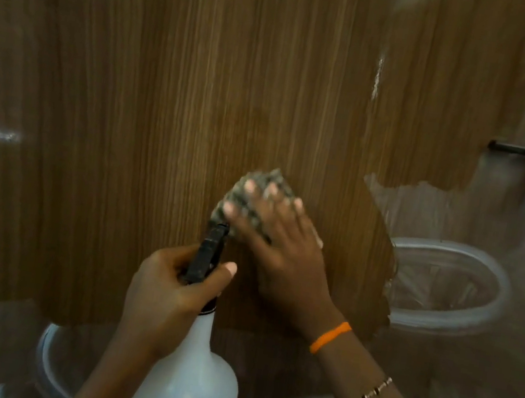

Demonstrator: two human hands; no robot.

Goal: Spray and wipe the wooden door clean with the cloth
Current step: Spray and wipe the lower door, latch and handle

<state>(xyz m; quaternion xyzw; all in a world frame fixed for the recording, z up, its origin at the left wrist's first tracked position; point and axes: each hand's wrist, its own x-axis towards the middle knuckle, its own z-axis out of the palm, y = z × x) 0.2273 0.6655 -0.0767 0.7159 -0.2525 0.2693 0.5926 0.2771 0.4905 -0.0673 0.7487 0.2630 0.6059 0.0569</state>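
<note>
Against the middle of the wooden door (pixel 175 90), I am at the wiping step: my right hand (pixel 284 246) presses the cloth (pixel 255 191) flat to the wood, fingers spread wide over it. My left hand (pixel 169 290) grips the spray bottle (pixel 190 375) by its neck, thumb curled round the black trigger head. Next, I judge, comes sweeping the cloth toward unwiped wood.
</note>
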